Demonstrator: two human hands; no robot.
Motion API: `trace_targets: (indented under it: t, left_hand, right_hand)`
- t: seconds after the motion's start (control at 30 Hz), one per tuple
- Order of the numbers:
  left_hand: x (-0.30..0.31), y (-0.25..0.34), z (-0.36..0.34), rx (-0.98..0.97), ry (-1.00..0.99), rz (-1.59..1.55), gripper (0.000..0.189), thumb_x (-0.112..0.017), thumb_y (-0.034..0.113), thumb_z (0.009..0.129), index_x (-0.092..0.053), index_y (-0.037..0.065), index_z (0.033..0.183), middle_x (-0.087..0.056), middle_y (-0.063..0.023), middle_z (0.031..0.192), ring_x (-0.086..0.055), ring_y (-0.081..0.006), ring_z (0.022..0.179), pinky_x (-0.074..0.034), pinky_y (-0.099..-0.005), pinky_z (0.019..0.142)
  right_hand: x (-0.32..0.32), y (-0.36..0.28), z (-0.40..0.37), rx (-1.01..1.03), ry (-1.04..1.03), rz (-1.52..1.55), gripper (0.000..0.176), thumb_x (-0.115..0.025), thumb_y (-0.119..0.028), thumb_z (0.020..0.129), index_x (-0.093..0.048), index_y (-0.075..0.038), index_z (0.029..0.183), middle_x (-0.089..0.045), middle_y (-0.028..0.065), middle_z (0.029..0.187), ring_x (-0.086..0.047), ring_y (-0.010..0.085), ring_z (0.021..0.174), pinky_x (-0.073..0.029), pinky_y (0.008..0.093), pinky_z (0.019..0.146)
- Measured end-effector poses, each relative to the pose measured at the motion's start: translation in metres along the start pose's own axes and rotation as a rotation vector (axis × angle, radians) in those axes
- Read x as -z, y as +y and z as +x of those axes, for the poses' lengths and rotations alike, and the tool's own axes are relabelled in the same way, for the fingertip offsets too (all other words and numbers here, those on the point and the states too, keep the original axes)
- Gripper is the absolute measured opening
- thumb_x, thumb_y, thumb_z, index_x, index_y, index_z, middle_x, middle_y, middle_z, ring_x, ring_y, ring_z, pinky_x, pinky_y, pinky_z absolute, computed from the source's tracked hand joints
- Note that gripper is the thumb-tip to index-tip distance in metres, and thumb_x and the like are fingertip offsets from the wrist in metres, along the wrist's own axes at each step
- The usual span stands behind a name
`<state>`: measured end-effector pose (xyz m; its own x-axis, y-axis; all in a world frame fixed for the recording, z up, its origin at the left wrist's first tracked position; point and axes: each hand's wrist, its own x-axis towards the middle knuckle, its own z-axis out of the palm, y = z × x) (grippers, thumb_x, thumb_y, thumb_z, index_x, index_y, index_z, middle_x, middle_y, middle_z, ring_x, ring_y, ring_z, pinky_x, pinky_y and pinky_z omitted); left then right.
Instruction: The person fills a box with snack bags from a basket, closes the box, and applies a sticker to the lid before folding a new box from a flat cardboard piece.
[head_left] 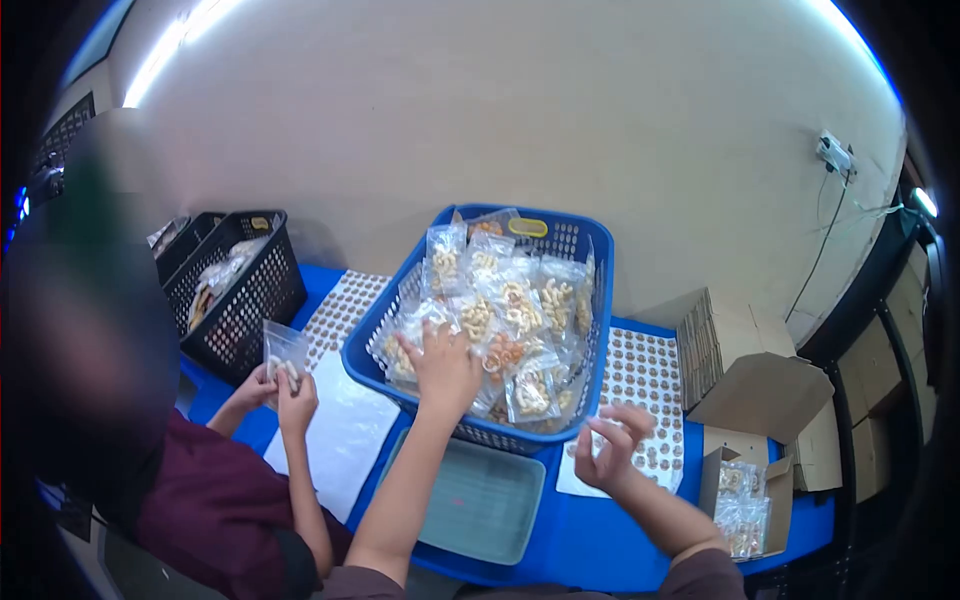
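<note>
My left hand (443,366) reaches into the blue basket (365,345) and rests on the clear snack packets (505,310) piled inside it; whether it grips one I cannot tell. My right hand (608,448) hovers at the basket's near right corner, over a sheet of round stickers (645,385), with thumb and fingers pinched together, possibly on a small sticker. A grey-green tray (478,505) lies on the blue table just in front of the basket.
A co-worker in a maroon sleeve (215,510) at the left holds a small clear packet (283,350) in both hands over a white sheet (340,435). Black baskets (245,300) stand at far left. Cardboard boxes (745,370) and a box of packets (742,510) sit right.
</note>
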<state>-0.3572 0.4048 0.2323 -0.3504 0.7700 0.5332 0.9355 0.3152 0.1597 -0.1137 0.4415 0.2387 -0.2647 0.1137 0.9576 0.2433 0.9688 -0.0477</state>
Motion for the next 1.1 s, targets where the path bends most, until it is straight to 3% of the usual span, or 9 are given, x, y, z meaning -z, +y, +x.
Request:
trace_targets:
  t: [0.1, 0.17, 0.23, 0.33, 0.37, 0.5, 0.7, 0.77, 1.1]
  left_hand:
    - [-0.014, -0.032, 0.015, 0.441, -0.51, -0.044, 0.044, -0.053, 0.017, 0.082, -0.054, 0.006, 0.124, -0.042, -0.0218, 0.136, -0.027, -0.0456, 0.134, -0.002, -0.0682, 0.106]
    - [-0.016, -0.027, 0.007, 0.387, -0.454, -0.089, 0.046, -0.053, 0.016, 0.081, -0.053, 0.009, 0.126, -0.033, -0.0228, 0.142, -0.02, -0.0465, 0.136, -0.003, -0.0676, 0.107]
    - [-0.017, -0.03, 0.011, 0.354, -0.469, -0.101, 0.053, -0.054, 0.018, 0.079, -0.049, 0.016, 0.133, -0.011, -0.0239, 0.153, -0.004, -0.0483, 0.14, -0.006, -0.0658, 0.108]
    - [-0.028, -0.035, 0.013, 0.444, -0.506, -0.155, 0.054, -0.055, 0.02, 0.079, -0.049, 0.014, 0.133, -0.015, -0.0243, 0.152, -0.005, -0.0477, 0.14, -0.008, -0.064, 0.109]
    - [-0.024, -0.034, 0.012, 0.437, -0.493, -0.201, 0.052, -0.054, 0.021, 0.08, -0.049, 0.013, 0.132, -0.016, -0.0242, 0.151, -0.007, -0.0478, 0.14, -0.01, -0.0629, 0.109]
    - [-0.033, -0.037, 0.011, 0.436, -0.448, -0.188, 0.049, -0.053, 0.022, 0.082, -0.05, 0.011, 0.13, -0.02, -0.0251, 0.15, -0.013, -0.048, 0.139, -0.015, -0.0622, 0.109]
    - [-0.036, -0.037, 0.008, 0.379, -0.461, -0.279, 0.037, -0.046, 0.023, 0.089, -0.056, 0.008, 0.121, -0.04, -0.0235, 0.138, -0.036, -0.0431, 0.128, -0.025, -0.0618, 0.104]
    - [-0.031, -0.034, 0.007, 0.368, -0.351, -0.211, 0.032, -0.042, 0.026, 0.093, -0.06, 0.007, 0.112, -0.055, -0.0197, 0.119, -0.053, -0.0358, 0.11, -0.041, -0.0502, 0.093]
    - [-0.017, -0.029, 0.015, 0.435, -0.534, -0.303, 0.038, -0.038, 0.033, 0.096, -0.06, 0.004, 0.106, -0.065, -0.0193, 0.097, -0.06, -0.0368, 0.096, -0.046, -0.0459, 0.084]
  right_hand:
    - [-0.063, 0.015, 0.069, 0.135, -0.561, 0.378, 0.013, -0.062, -0.004, 0.07, -0.058, -0.006, 0.082, -0.055, 0.0062, 0.084, -0.053, 0.0288, 0.081, -0.041, 0.0412, 0.073]
    - [-0.119, 0.029, 0.063, 0.182, -0.848, 0.48, 0.011, -0.063, -0.007, 0.07, -0.06, -0.005, 0.081, -0.058, 0.0057, 0.081, -0.055, 0.0305, 0.079, -0.042, 0.0437, 0.073]
    - [-0.165, 0.041, 0.052, 0.354, -1.605, 0.3, 0.027, -0.064, -0.014, 0.074, -0.065, -0.007, 0.1, -0.059, 0.0127, 0.101, -0.054, 0.0348, 0.098, -0.042, 0.0487, 0.086]
    - [-0.168, 0.043, 0.025, 0.669, -1.241, 0.377, 0.056, -0.069, -0.026, 0.071, -0.058, -0.018, 0.126, -0.053, 0.0163, 0.124, -0.046, 0.031, 0.122, -0.035, 0.0467, 0.101]
    - [-0.173, 0.049, 0.022, 0.73, -1.437, 0.271, 0.071, -0.072, -0.034, 0.07, -0.047, -0.031, 0.136, -0.036, 0.0134, 0.145, -0.031, 0.0294, 0.135, -0.026, 0.0492, 0.108]
    - [-0.222, 0.115, 0.009, 0.871, -1.482, 0.085, 0.072, -0.07, -0.045, 0.072, -0.043, -0.038, 0.138, -0.023, 0.0, 0.154, -0.023, 0.0249, 0.14, -0.021, 0.0469, 0.111]
    - [-0.25, 0.186, 0.04, 0.635, -1.276, -0.002, 0.072, -0.068, -0.048, 0.074, -0.04, -0.037, 0.14, -0.025, -0.0001, 0.153, -0.025, 0.0221, 0.14, -0.019, 0.0465, 0.112]
    - [-0.256, 0.201, 0.049, 0.557, -1.194, -0.181, 0.069, -0.068, -0.049, 0.074, -0.045, -0.034, 0.137, -0.029, 0.0014, 0.151, -0.027, 0.0235, 0.139, -0.02, 0.0465, 0.113]
    - [-0.271, 0.217, 0.034, 0.324, -1.176, -0.243, 0.052, -0.068, -0.028, 0.074, -0.058, -0.025, 0.126, -0.037, 0.0054, 0.146, -0.032, 0.0263, 0.136, -0.021, 0.0479, 0.113]
